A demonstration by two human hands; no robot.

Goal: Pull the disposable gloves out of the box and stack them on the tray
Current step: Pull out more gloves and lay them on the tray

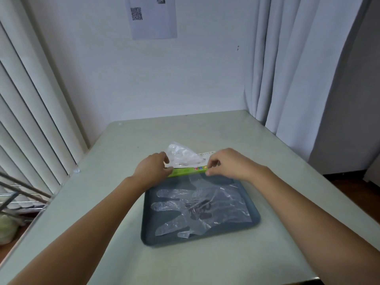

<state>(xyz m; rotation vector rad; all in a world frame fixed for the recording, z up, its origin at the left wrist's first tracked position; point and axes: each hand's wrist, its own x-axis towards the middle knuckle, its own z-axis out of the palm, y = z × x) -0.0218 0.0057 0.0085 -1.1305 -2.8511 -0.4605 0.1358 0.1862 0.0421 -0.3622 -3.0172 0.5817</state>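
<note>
Glossy clear plastic gloves [197, 208]

QR code [136, 13] on wall paper sheet [153, 17]; box [188, 171] print illegible.

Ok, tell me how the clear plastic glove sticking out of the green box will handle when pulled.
The clear thin-film plastic glove stands crumpled above the green cardboard box, so it is probably floppy and very light. The gloves on the dark blue-grey tray lie wrinkled yet flat, so it would likely drape and cling.
</note>
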